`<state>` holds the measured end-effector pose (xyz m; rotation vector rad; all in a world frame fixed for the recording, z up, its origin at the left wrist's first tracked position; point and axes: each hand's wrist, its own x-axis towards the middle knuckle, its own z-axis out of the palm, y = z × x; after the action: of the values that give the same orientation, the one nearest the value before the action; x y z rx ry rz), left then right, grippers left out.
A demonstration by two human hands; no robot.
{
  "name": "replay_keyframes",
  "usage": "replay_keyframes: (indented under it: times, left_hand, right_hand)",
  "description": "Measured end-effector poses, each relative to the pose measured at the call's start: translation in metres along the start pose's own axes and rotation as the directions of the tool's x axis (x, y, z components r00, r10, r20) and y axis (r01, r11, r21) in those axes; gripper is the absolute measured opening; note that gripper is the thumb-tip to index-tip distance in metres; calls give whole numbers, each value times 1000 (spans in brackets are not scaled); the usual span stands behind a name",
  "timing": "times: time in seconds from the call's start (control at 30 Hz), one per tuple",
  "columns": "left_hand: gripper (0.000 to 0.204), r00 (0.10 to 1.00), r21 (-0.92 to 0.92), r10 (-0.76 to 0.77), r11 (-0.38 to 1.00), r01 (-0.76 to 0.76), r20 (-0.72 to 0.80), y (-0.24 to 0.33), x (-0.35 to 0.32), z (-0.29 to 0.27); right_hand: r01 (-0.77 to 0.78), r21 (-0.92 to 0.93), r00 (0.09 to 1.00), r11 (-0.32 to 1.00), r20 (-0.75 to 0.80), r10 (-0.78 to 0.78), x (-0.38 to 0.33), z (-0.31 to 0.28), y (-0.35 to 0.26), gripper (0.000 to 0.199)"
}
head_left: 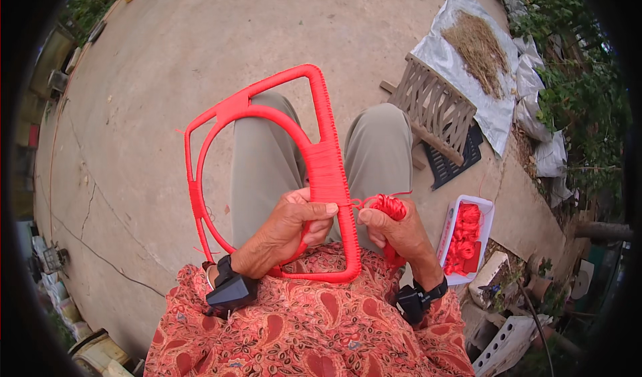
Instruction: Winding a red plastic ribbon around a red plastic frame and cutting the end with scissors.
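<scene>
The red wrapped frame (267,169) rests across the lap, its arch out at eleven o'clock and its near edge against the patterned shirt (301,323). The left hand (294,224) clamps the frame's thick right bar, thumb pressed flat across the windings, fingers curled behind. At three o'clock of it, the right hand (394,230) closes around a bundle of red cord (389,206), a short strand running taut to the bar. A white tray (466,240) of more red cord sits on the ground at four o'clock.
</scene>
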<state>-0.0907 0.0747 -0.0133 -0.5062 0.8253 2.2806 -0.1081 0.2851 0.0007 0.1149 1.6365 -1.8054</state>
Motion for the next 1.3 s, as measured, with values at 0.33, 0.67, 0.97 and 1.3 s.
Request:
replay_keyframes:
  times: [0.33, 0.67, 0.97, 1.3]
  left_hand:
    - [9, 999, -1, -41, 999, 41, 7, 1, 2, 3]
    - [8, 998, -2, -46, 999, 46, 48, 2, 4, 0]
    - [12, 996, -65, -42, 997, 47, 73, 3, 1, 4]
    - [11, 995, -20, -61, 998, 63, 84, 2, -1, 3]
  right_hand:
    - [142, 400, 990, 905, -42, -137, 10, 0, 7, 22]
    - [289, 727, 956, 623, -192, -220, 30, 10, 5, 32]
    - [169, 625, 956, 762, 83, -280, 37, 6, -16, 32]
    - [242, 542, 956, 805, 6, -292, 31, -16, -25, 28]
